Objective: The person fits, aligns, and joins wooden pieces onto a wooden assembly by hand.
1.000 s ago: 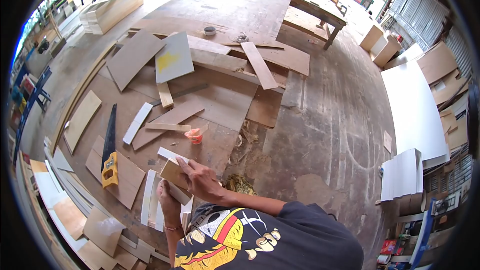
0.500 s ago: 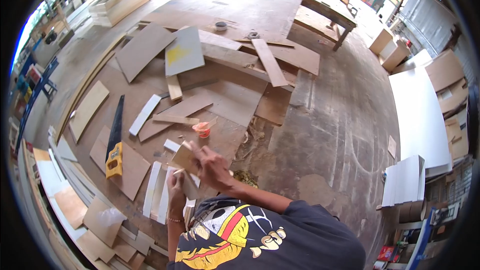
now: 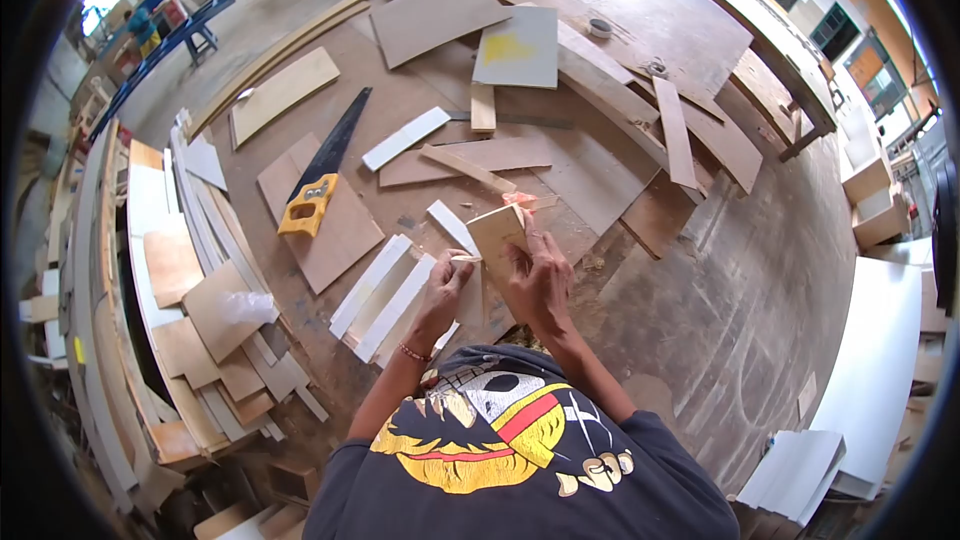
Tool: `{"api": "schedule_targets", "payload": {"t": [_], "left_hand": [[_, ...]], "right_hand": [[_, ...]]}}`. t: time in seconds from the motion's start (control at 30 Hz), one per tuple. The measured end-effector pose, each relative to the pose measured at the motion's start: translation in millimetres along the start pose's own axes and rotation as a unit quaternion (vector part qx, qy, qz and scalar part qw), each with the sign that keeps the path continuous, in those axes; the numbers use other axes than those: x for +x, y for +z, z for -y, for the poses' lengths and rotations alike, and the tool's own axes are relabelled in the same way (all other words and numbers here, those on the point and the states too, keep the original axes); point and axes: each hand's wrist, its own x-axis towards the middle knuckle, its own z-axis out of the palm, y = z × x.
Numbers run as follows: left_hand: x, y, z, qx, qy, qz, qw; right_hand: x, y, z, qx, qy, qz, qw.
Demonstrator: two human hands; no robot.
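Observation:
My right hand (image 3: 541, 280) grips a small rectangular wooden board (image 3: 492, 238), tilted up in front of me with its fingers along the right edge. Beside the board's lower left corner, my left hand (image 3: 446, 286) is closed with a short pale wooden stick (image 3: 464, 258) between the fingers. Partly hidden behind the board's top is an orange plastic cup or bag (image 3: 519, 200). White-edged wooden strips (image 3: 392, 306) lie under and left of my left hand. A short white strip (image 3: 452, 224) rests just left of the board.
A handsaw (image 3: 327, 165) with a yellow handle lies on a brown panel to the left. Loose boards and panels (image 3: 440, 18) spread across the floor ahead. Stacked offcuts (image 3: 215, 320) stand at the left, and white sheets (image 3: 868, 340) lean at the right.
The view has swung left, so everything sits further right. My right hand has shifted from across the board's face to its right side, and the board stands more upright.

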Motion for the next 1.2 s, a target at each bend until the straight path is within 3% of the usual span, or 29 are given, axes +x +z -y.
{"api": "schedule_targets", "payload": {"t": [0.17,0.27,0.37,0.53,0.67,0.77,0.97,1.03,1.2], "left_hand": [[5.8,-15.1,9.6,-0.013,0.033,-0.066,0.997],[-7.5,-9.4,-0.1,0.057,0.030,-0.032,0.997],[-11.2,-3.1,-1.9,0.058,0.010,0.010,0.998],[-8.6,-9.3,-3.0,-0.128,-0.013,-0.005,0.992],[-6.4,-15.1,-4.1,-0.159,-0.032,-0.002,0.987],[-4.6,-11.0,0.4,-0.182,0.004,-0.023,0.983],[-12.6,-17.9,-6.7,0.041,0.045,-0.030,0.998],[-12.9,-16.6,-9.3,0.163,0.087,-0.108,0.977],[-20.2,-9.3,-22.2,0.249,0.127,-0.116,0.953]], "right_hand": [[-9.7,1.5,11.4,0.005,-0.009,0.045,0.999],[0.2,1.0,14.8,-0.015,0.030,0.049,0.998],[11.1,4.2,11.1,-0.014,-0.015,0.017,1.000],[12.5,0.9,11.0,0.018,-0.028,-0.033,0.999],[-2.7,-3.6,14.7,-0.010,-0.051,0.004,0.999],[-13.3,2.9,18.8,-0.016,-0.069,0.050,0.996],[1.4,7.4,19.7,-0.033,-0.066,0.038,0.997],[-4.1,7.7,17.6,-0.030,-0.061,0.043,0.997],[-4.9,7.5,11.3,-0.025,-0.047,0.049,0.997]]}}
